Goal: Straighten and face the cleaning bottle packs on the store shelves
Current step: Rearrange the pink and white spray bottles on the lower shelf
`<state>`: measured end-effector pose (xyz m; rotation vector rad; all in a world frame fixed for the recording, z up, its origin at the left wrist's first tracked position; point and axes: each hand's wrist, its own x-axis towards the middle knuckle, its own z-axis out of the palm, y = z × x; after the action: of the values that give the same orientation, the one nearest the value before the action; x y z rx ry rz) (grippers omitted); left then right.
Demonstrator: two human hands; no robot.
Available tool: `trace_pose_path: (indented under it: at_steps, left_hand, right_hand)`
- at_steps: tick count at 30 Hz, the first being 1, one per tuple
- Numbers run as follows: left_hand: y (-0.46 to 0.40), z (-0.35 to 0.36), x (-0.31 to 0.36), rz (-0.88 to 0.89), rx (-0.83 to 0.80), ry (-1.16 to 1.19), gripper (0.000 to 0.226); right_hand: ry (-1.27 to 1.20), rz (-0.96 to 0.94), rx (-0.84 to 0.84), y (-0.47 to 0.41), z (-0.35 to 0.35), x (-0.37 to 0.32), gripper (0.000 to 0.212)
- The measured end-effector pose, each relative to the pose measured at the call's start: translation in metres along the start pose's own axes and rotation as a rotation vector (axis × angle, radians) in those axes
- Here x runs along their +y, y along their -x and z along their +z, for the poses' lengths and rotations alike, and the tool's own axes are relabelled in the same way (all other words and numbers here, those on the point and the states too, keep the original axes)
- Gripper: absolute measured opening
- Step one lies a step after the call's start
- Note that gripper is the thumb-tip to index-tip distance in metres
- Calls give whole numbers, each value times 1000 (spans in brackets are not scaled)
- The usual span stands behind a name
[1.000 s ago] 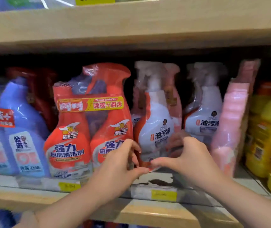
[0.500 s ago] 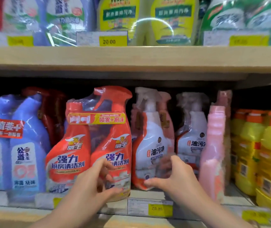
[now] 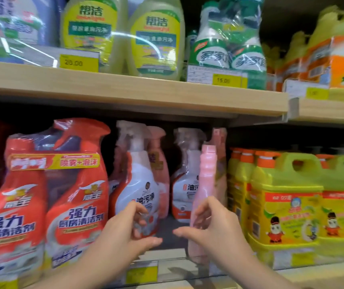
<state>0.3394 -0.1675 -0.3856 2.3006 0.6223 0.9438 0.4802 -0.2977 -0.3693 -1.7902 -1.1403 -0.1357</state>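
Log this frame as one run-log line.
phase: facing lower shelf | left hand: open, at white spray pack | right hand: open, at pink pack | held: nothing

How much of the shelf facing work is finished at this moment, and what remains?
Looks done: the red twin pack stands upright, label forward, at the shelf edge. In hand: the left hand and right hand hang open in front of the white spray pack, gripping nothing. Left: that pack sits turned, the second white pack stands further back, and the pink pack shows only its narrow side.
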Motion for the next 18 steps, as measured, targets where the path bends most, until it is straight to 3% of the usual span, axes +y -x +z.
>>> trace_pose_path:
  at_steps: [3, 5, 9, 13, 15, 18]
  left_hand:
    - [-11, 18, 18, -34, -16, -12, 51]
    - [-17, 24, 28, -14, 80, -65, 57]
    - [-38, 23, 45, -120, 301, -306, 34]
    - [-59, 22, 52, -227, 426, -277, 77]
    - [-60, 19, 53, -269, 503, -248, 84]
    - [-54, 23, 38, -174, 537, -282, 86]
  right_hand:
    - [42, 40, 103, -7, -22, 10, 54]
    - [91, 95, 107, -14, -30, 18, 61]
    - [106, 170, 71, -23, -28, 22, 77]
    - [110, 255, -3, -28, -17, 15, 77]
    - [124, 286, -28, -30, -12, 13, 78]
    - [147, 305, -24, -31, -7, 12, 83]
